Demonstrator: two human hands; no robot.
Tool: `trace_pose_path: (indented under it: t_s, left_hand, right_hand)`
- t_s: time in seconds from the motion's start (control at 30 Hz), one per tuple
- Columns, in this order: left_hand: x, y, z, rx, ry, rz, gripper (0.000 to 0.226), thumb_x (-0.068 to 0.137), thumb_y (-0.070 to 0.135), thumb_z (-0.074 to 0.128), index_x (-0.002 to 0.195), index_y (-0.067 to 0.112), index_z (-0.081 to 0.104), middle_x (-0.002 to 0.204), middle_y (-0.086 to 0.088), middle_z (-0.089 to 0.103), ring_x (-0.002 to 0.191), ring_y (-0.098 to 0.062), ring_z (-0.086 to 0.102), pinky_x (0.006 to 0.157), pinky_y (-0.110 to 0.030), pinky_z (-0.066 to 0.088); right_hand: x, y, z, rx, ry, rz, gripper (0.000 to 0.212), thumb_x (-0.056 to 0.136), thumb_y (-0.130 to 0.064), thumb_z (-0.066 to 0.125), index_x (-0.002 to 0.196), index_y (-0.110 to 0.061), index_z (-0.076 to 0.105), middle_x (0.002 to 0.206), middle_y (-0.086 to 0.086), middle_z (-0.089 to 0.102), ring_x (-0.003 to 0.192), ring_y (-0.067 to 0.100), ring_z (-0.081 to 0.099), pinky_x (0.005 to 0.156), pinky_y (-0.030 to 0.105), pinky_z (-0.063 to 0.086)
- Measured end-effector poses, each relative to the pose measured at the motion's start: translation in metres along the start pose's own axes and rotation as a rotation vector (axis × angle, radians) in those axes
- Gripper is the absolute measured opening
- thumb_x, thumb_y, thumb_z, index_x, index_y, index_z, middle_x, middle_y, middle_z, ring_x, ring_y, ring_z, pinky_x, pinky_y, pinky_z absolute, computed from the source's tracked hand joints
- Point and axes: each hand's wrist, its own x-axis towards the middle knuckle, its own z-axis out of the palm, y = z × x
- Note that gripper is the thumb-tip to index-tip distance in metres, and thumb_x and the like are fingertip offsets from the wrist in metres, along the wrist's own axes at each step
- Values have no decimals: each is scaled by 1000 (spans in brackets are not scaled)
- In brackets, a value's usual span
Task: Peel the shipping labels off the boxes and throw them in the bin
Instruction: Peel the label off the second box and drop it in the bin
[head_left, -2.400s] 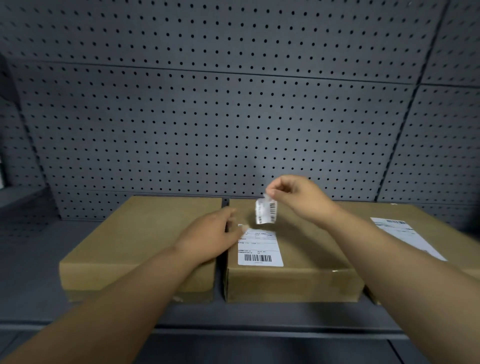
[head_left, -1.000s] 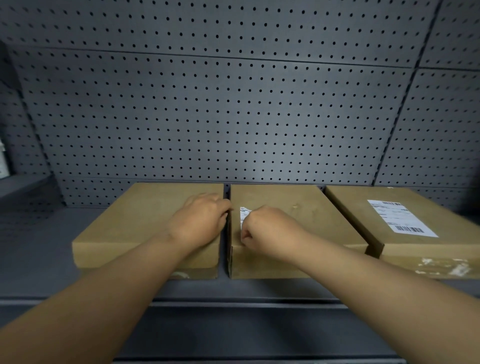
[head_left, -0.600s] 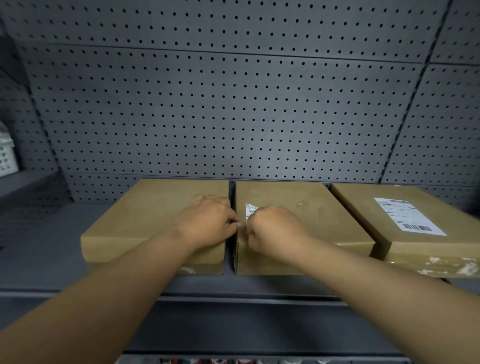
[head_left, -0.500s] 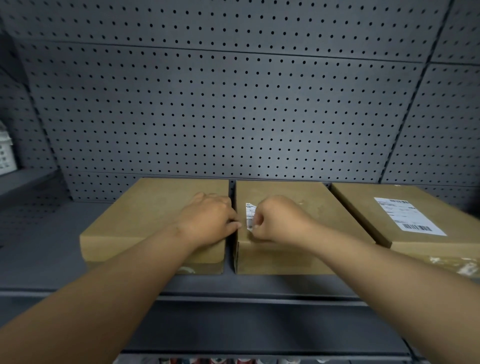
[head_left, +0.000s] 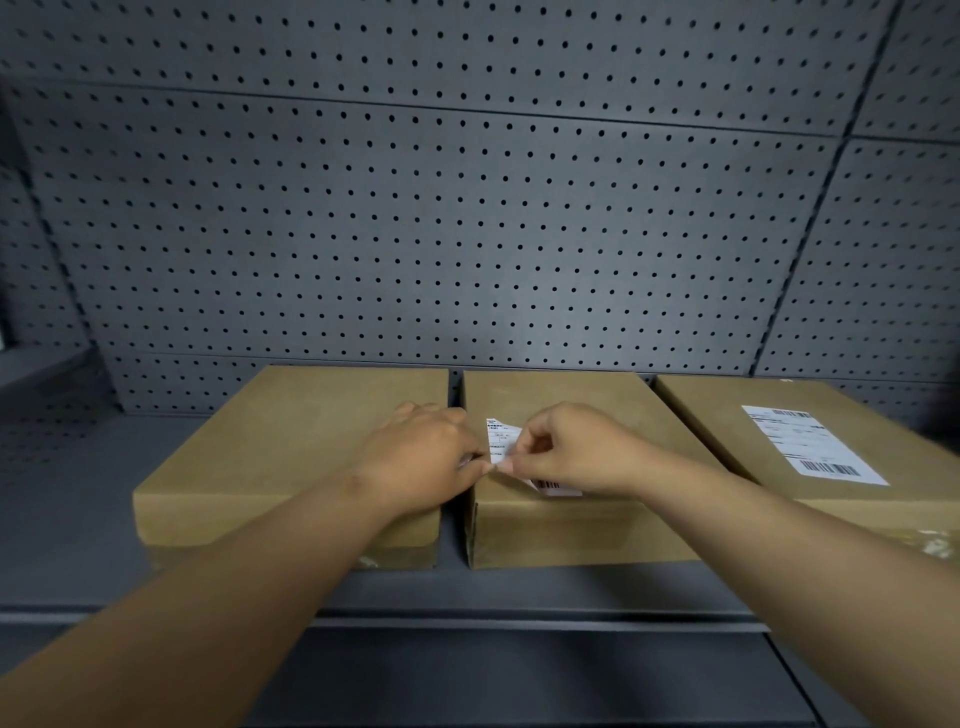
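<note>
Three brown cardboard boxes lie side by side on a grey shelf. The middle box (head_left: 571, 530) carries a white shipping label (head_left: 501, 439) near its left edge. My right hand (head_left: 576, 449) pinches this label's near edge, which is lifted a little off the cardboard. Only the label's far corner and a strip of barcode show around the fingers. My left hand (head_left: 421, 457) rests on the right edge of the left box (head_left: 291, 447), its fingertips touching the label's near-left corner. The right box (head_left: 727, 431) bears a full label (head_left: 810, 444). No bin is in view.
A grey pegboard wall (head_left: 467, 234) stands right behind the boxes. The shelf (head_left: 67, 519) runs on to the left of the boxes, and its front lip (head_left: 519, 618) crosses below them. A lower shelf level lies beneath.
My right hand, which held a torn label scrap in the air, came down onto the middle box's label. It has since shifted right and lifted the label's near edge. My left hand stays put.
</note>
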Motion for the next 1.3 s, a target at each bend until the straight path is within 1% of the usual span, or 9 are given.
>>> trace_pose_path:
  t_s: [0.13,0.33,0.47,0.57,0.8,0.93,1.1,1.2,1.3]
  left_hand:
    - [1,-2,3,-37,6,-1,32,91,46,44,112,32,64,104,4,59,103,-18,52,88,-30,28]
    - [-1,-4,5,-95,22,-7,31,90,46,48,112,33,65,104,8,60,107,-15,50,91,-28,28]
    - [-1,-6,4,-108,4,-15,34,90,47,49,116,29,63,108,9,61,109,-13,50,93,-26,27]
    - [-1,-5,3,-90,-4,-13,36,91,47,47,118,29,62,109,8,61,109,-13,50,93,-27,27]
    - [4,-4,-8,-115,116,-129,35,87,48,51,113,28,63,112,3,62,105,-18,54,92,-32,39]
    - [7,5,-15,-250,369,-277,70,81,57,54,140,25,33,130,-2,45,118,-21,46,100,-36,41]
    - [15,18,-17,-445,369,-187,101,71,54,69,147,28,7,140,1,27,131,-15,31,106,-31,32]
    - [19,22,-15,-548,314,-143,95,72,45,73,146,29,16,139,4,31,125,-5,34,98,-21,29]
    - [23,25,-13,-533,311,-113,59,81,31,68,134,25,43,131,2,44,121,-10,44,91,-16,30]
  right_hand:
    - [1,5,4,-28,40,-45,19,80,-32,69,76,-14,70,75,-11,64,69,5,57,64,21,44]
    - [10,19,6,132,-49,29,22,74,-29,74,56,-21,66,77,-5,73,61,0,58,58,14,45]
    - [41,63,-71,150,522,394,15,84,-14,59,80,-7,71,75,12,67,69,24,61,62,27,47]
    - [45,69,-115,209,791,337,29,88,-15,56,60,-7,55,53,7,48,46,19,38,49,23,31]
    - [34,20,-87,139,377,29,14,85,-26,65,74,-17,64,72,-3,62,65,11,54,54,20,39]
    - [28,11,-62,182,219,-57,8,81,-25,70,78,-18,67,69,-12,59,66,4,53,59,16,38]
    - [21,1,-51,284,131,-109,11,78,-27,72,78,-18,66,69,-9,60,54,-4,52,47,5,35]
    - [20,-1,-48,318,136,-100,16,78,-29,73,73,-20,60,64,-10,55,37,-7,46,34,6,29]
    - [22,0,-46,341,181,-79,22,75,-32,74,68,-22,56,61,-10,48,47,2,40,46,15,29]
